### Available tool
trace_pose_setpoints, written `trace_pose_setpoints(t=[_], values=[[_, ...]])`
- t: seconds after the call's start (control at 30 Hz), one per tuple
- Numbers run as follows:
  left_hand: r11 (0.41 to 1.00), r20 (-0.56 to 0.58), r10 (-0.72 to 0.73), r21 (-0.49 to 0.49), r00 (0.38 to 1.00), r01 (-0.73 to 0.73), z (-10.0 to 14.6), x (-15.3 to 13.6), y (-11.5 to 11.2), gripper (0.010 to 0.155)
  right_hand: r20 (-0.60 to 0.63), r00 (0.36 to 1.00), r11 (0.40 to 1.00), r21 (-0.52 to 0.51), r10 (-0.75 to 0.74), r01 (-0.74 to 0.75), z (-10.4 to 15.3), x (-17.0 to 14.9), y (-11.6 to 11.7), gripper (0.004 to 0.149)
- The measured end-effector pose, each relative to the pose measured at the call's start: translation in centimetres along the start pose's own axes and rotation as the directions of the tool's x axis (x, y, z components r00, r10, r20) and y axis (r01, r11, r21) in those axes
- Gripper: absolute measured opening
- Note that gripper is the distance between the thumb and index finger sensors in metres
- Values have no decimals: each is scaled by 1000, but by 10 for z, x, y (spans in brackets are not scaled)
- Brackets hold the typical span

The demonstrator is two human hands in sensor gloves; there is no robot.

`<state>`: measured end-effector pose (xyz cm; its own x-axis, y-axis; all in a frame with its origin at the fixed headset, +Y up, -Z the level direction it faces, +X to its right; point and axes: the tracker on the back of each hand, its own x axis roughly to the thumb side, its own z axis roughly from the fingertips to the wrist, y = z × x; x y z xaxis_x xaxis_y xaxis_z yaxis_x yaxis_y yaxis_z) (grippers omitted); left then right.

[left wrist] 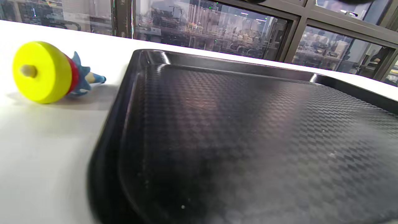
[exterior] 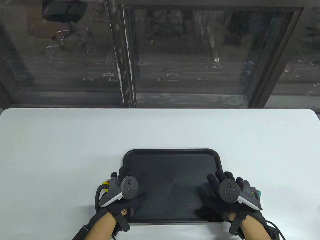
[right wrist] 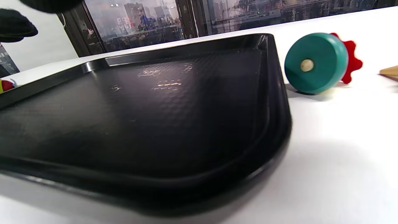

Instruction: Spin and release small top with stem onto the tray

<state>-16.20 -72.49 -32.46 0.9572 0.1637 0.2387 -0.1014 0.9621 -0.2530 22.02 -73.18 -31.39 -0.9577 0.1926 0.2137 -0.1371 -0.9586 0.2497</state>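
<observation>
A black tray (exterior: 172,153) lies on the white table near its front edge. My left hand (exterior: 131,185) hovers over the tray's left rim, fingers relaxed and holding nothing. My right hand (exterior: 210,193) is over the tray's right part, fingers stretched forward and empty. A yellow top (left wrist: 43,71) with red and blue discs and a wooden stem lies on its side just left of the tray; in the table view this yellow top (exterior: 106,183) peeks out beside my left hand. A teal top (right wrist: 315,63) with a red toothed disc lies on its side right of the tray (right wrist: 273,93).
A wooden tip (right wrist: 390,72) pokes in at the right edge of the right wrist view, beyond the teal top. Dark windows stand behind the table's far edge. The white tabletop (exterior: 160,130) stretches beyond the tray.
</observation>
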Motion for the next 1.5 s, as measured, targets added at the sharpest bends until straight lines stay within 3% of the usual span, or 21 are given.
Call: trace_pose_setpoints(t=[0.2, 0.33, 0.47, 0.5, 0.53, 0.6, 0.63, 0.7, 0.73, 0.8, 0.93, 1.07, 1.23, 1.33, 1.4, 1.5], values=[[1000, -5, 3, 11, 1000, -3, 0, 0, 1, 83, 15, 1000, 1000, -9, -5, 5, 3, 3, -1, 90], [1000, -18, 11, 24, 1000, -11, 0, -3, 3, 82, -37, 998, 985, -163, -58, 51, 12, -17, -24, 92], [1000, -47, 19, -3, 999, -19, 0, -7, 2, 82, -198, 961, 950, -281, -193, 133, 26, -65, -40, 82], [1000, -56, 24, -14, 998, -24, -1, -8, 1, 83, -219, 927, 916, -332, -305, 223, 32, -83, -44, 78], [999, -70, 25, -25, 997, -27, -1, -10, 1, 82, -219, 868, 845, -422, -446, 328, 40, -101, -46, 76], [999, -86, 32, -35, 996, -36, 0, -13, 1, 82, -231, 763, 727, -551, -604, 410, 51, -126, -48, 74], [998, -94, 40, -34, 995, -44, 0, -15, 1, 82, -266, 735, 715, -573, -624, 400, 54, -135, -48, 72], [998, -106, 53, -38, 993, -57, 0, -16, 2, 82, -410, 712, 790, -511, -570, 338, 52, -144, -42, 68], [998, -103, 51, -36, 993, -55, 0, -17, 2, 82, -536, 697, 872, -387, -476, 299, 48, -146, -34, 67], [998, -108, 48, -36, 993, -52, 0, -17, 2, 82, -634, 711, 953, -214, -304, 216, 33, -146, -17, 66], [998, -112, 34, -46, 993, -40, 1, -17, 1, 82, -702, 697, 989, -88, -147, 120, 15, -139, -1, 72], [997, -125, 56, -53, 991, -63, 2, -22, 1, 81, -689, 700, 978, 68, 188, -196, -4, -117, 6, 76], [994, -130, 81, -67, 988, -90, 2, -24, 0, 80, -655, 735, 964, -41, 173, -263, -11, -103, 5, 53], [993, -126, 83, -67, 988, -92, 3, -24, 1, 80, -656, 735, 972, -9, 173, -237, -9, -107, 6, 61], [993, -122, 94, -58, 988, -102, 3, -24, 3, 80, -654, 752, 983, -72, 82, -169, -4, -112, 1, 55], [993, -114, 105, -44, 988, -110, 5, -23, 6, 80, -531, 834, 957, -289, -148, -14, 6, -105, -15, 47]])
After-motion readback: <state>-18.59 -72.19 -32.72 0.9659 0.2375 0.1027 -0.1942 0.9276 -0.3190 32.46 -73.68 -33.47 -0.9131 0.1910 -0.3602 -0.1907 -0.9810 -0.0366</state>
